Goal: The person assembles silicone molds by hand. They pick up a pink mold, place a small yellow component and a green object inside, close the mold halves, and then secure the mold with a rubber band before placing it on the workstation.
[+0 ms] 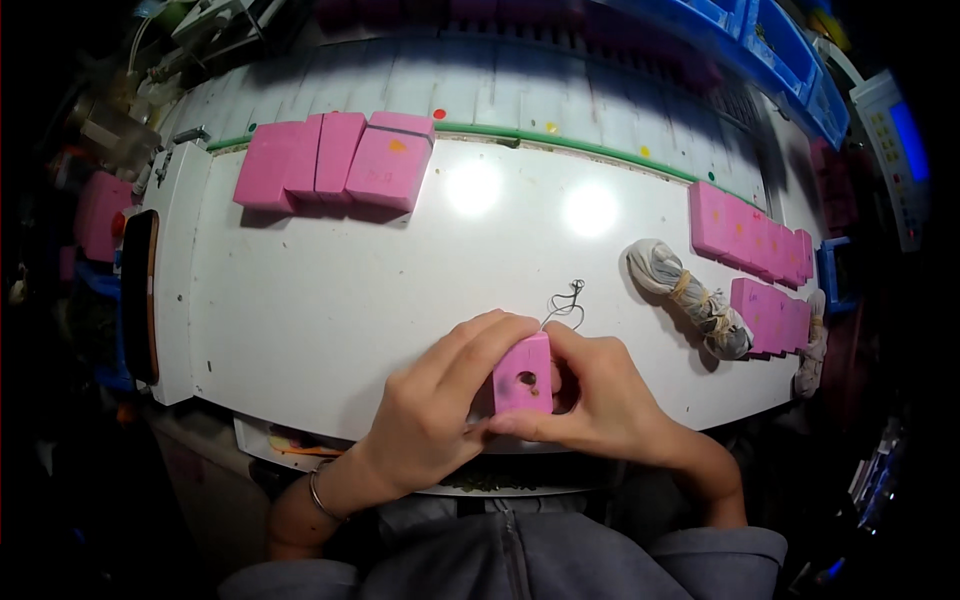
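Observation:
Both of my hands hold one small pink block upright at the near edge of the white table. The block's near face has a dark round hole. My left hand wraps its left side and top with the fingers. From the right, my right hand grips it, thumb along the bottom edge. A thin dark wire curls on the table just behind the block; whether it is joined to the block I cannot tell.
A row of pink blocks leans at the back left. More pink blocks stand at the right, with a second group below them. A grey cloth bundle tied with string lies beside them. Blue bins sit at the far right.

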Tool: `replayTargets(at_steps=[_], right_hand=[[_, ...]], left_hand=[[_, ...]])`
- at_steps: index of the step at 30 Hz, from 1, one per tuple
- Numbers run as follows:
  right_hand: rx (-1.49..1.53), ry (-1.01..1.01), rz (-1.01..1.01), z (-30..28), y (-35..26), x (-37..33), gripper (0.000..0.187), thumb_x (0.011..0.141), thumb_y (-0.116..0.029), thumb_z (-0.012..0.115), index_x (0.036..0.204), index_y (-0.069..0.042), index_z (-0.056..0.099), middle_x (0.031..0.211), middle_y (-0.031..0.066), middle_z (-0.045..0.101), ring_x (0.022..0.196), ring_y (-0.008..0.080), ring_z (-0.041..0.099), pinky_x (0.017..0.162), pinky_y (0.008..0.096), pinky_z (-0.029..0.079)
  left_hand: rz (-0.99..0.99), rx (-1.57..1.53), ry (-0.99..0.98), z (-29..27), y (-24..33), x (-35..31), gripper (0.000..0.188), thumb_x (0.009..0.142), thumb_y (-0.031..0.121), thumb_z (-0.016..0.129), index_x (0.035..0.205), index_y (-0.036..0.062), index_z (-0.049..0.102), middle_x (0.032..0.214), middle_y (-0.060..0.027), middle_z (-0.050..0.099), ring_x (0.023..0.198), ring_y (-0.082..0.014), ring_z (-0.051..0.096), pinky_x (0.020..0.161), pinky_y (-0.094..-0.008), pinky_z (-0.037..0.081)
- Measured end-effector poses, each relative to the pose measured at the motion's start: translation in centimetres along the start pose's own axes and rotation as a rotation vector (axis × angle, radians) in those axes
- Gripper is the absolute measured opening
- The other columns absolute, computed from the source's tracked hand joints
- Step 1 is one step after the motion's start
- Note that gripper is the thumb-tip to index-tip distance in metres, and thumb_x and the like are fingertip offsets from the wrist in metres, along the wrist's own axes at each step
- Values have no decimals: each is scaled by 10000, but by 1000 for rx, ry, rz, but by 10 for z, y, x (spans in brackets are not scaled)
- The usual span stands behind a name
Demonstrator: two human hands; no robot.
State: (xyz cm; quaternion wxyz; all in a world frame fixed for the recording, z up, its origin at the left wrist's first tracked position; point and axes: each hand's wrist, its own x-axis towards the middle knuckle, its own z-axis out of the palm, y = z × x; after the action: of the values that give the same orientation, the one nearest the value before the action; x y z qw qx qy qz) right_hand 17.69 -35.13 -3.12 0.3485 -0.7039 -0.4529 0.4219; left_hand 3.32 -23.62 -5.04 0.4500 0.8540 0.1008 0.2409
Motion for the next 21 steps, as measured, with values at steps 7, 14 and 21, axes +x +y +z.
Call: replayTargets(at_steps=[7,14,21], right_hand=[[377,-272,211,-13,1,6,496,739,-162,775,1140,-6,530,917,11,600,772,60,538,688,211,458],[570,-256,232,-13,15,-9,406,762,-134,700,1077,11,490,880,105,567,732,170,553,711,290,492],[-126,330,-974,16,24,6,587,620,71,619,1177,5,448,1185,225,422,904,322,551,749,385,510]], left_hand=[[14,-3,-105,-9,-4,3,613,622,40,775,1175,-33,520,1088,-173,609,963,-307,635,811,-329,526],[-85,-111,-79,-7,-7,1,601,650,68,805,1172,-6,515,1099,-164,591,946,-287,639,769,-318,538],[-247,-603,-16,-4,-13,-12,608,709,-34,763,1232,-25,452,1215,-151,541,1078,-203,579,924,-313,503]])
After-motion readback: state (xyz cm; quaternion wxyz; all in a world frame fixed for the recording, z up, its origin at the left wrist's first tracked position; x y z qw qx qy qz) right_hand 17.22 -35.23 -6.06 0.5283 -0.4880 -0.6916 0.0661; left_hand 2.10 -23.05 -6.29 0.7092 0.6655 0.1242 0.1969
